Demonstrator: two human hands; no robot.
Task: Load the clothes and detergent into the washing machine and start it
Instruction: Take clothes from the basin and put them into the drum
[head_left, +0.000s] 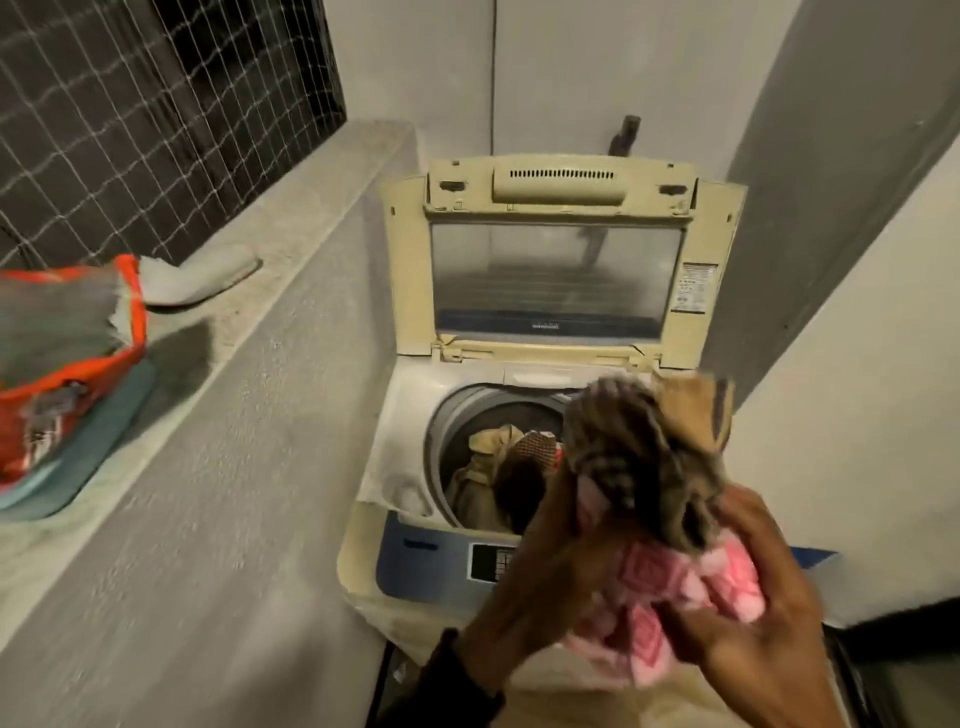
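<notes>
Both hands clutched a bundle of clothes (644, 499) just in front of the washing machine (405, 457) drum, left hand (540, 582) and right hand (748, 613) curled into the cloth. It looked soft, light and floppy; gathering trailing ends from beneath seemed wise.

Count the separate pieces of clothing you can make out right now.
4, though more may be hidden. Two lie in the drum: a khaki garment and a checked cloth. Both hands grip a striped brown garment bunched with a pink patterned cloth.
</notes>
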